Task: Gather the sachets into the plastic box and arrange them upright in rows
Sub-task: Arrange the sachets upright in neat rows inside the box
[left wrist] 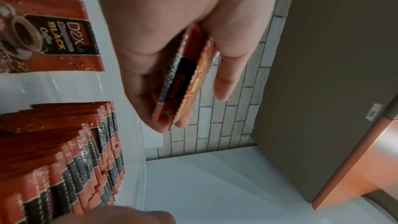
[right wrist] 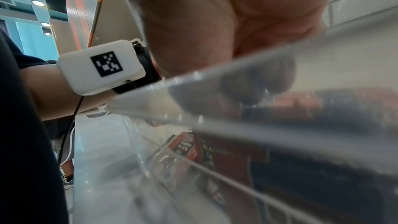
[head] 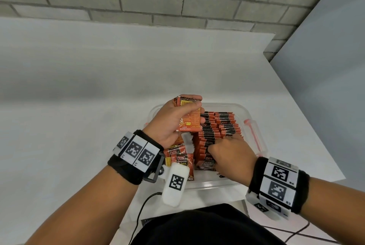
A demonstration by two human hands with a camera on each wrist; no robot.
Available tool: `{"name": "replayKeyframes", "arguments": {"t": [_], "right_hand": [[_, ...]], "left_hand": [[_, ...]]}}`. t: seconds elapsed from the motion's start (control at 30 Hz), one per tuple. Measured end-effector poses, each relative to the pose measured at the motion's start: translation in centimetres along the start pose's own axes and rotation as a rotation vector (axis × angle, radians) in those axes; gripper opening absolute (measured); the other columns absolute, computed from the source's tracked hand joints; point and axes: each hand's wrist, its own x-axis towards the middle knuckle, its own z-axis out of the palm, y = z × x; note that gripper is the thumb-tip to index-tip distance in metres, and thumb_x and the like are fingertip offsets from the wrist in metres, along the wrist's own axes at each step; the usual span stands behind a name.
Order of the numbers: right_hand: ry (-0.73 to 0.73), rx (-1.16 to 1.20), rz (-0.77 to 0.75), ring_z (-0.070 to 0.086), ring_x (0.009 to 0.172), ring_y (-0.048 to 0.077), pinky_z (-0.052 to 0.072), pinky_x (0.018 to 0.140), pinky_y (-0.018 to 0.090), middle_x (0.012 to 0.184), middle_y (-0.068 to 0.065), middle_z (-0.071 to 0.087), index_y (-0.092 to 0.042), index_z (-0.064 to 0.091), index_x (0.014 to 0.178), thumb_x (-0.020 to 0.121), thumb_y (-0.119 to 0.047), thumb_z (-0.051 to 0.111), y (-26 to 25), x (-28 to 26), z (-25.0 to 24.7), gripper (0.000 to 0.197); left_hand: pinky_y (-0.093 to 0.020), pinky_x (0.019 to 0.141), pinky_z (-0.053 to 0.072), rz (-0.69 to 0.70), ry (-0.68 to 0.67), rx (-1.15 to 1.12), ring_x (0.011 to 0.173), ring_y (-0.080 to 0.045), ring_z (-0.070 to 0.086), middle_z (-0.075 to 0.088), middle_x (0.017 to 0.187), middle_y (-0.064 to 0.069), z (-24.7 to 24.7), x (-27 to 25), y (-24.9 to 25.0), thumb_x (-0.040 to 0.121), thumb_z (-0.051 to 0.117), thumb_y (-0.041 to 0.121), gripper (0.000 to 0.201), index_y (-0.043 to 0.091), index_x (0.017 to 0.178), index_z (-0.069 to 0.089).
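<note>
Meanwhile, left hand grips small stack of sachets above plastic box at 10 o'clock. Right hand, fingers curled, presses into upright rows at 6 o'clock; whether it holds any, cannot tell. Loose sachets lie flat at 7 o'clock. Risk: rows toppling if support released.

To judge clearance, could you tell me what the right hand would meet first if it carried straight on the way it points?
Most likely the upright rows of sachets: the right hand already reaches into them inside the plastic box.
</note>
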Motion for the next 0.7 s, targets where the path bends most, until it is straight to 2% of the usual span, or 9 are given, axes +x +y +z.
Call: {"name": "replayKeyframes", "arguments": {"t": [0.1,0.33,0.47,0.57,0.63,0.7], "right_hand": [[0.005,0.011,-0.004,0.059,0.085,0.023,0.027,0.075,0.033,0.092,0.000,0.063,-0.019,0.060,0.090,0.085,-0.014,0.052,0.0,-0.1,0.0,0.011],[0.054,0.077,-0.012,0.060,0.093,0.022,0.036,0.082,0.034,0.100,-0.001,0.063,-0.020,0.055,0.101,0.088,-0.027,0.055,0.4,-0.2,0.1,0.016],[0.080,0.115,-0.027,0.059,0.093,0.023,0.034,0.080,0.034,0.102,0.000,0.062,-0.018,0.054,0.104,0.087,-0.032,0.055,0.6,-0.4,-0.1,0.022],[0.119,0.151,-0.043,0.058,0.090,0.021,0.031,0.077,0.032,0.099,-0.002,0.061,-0.020,0.051,0.098,0.085,-0.035,0.055,0.8,-0.6,-0.3,0.020],[0.173,0.211,-0.052,0.056,0.083,0.018,0.030,0.074,0.030,0.092,-0.004,0.059,-0.022,0.045,0.088,0.086,-0.037,0.055,1.1,-0.8,-0.6,0.019],[0.250,0.354,-0.038,0.051,0.072,0.011,0.030,0.067,0.025,0.081,-0.008,0.055,-0.023,0.044,0.083,0.088,-0.038,0.057,1.7,-1.0,-1.4,0.020]], "left_hand": [[-0.033,0.064,0.056,-0.005,0.004,0.003,0.072,-0.022,0.067,0.067,0.087,-0.013,-0.1,0.0,0.0,0.071,0.068,0.022,0.039,0.011,0.109,0.063],[-0.034,0.065,0.057,-0.028,0.012,-0.011,0.072,-0.023,0.067,0.068,0.087,-0.013,0.0,0.0,-0.1,0.071,0.068,0.022,0.043,0.009,0.111,0.062],[-0.034,0.063,0.057,-0.051,0.021,-0.044,0.071,-0.024,0.066,0.066,0.087,-0.014,0.0,0.2,-0.1,0.078,0.065,0.020,0.034,0.009,0.110,0.062],[-0.035,0.062,0.056,-0.094,0.025,-0.084,0.071,-0.025,0.065,0.066,0.087,-0.015,-0.2,0.3,-0.1,0.092,0.051,0.011,0.021,0.006,0.112,0.057],[-0.036,0.063,0.057,-0.121,0.026,-0.113,0.071,-0.026,0.065,0.066,0.087,-0.017,-0.3,0.3,-0.2,0.094,0.041,0.008,0.025,0.002,0.115,0.053],[-0.037,0.066,0.057,-0.125,0.026,-0.098,0.074,-0.027,0.067,0.068,0.089,-0.017,-0.3,0.2,-0.2,0.094,0.039,0.006,0.026,0.000,0.115,0.053]]}}
